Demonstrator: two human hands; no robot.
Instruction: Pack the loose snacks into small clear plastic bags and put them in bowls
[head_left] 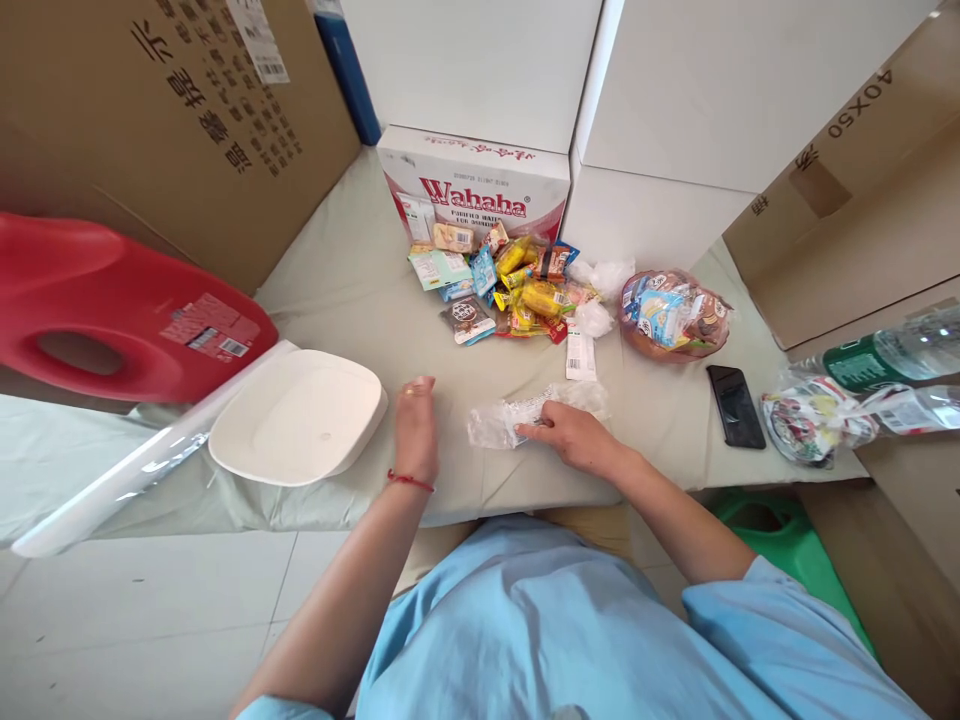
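A crumpled clear plastic bag (495, 424) with printing on it lies flat near the table's front edge. My right hand (581, 437) rests on it, forefinger stretched along the film and the other fingers bent in against it. To the left of the bag, my left hand (416, 430) stands on its edge on the cloth, a red cord round the wrist. Its fingers are mostly hidden by foreshortening, and no object shows in it. Just left of that hand sits a white plastic basin (292, 415). Beyond both hands is a heap of small wrapped snacks (525, 285).
A Wahaha carton (480, 180) stands behind the snacks. To the right are a bowl of packets (675, 315), a black phone (735, 405) and plastic bottles (892, 355). A red jug (135, 310) and a roll of clear film (97, 500) lie at the left.
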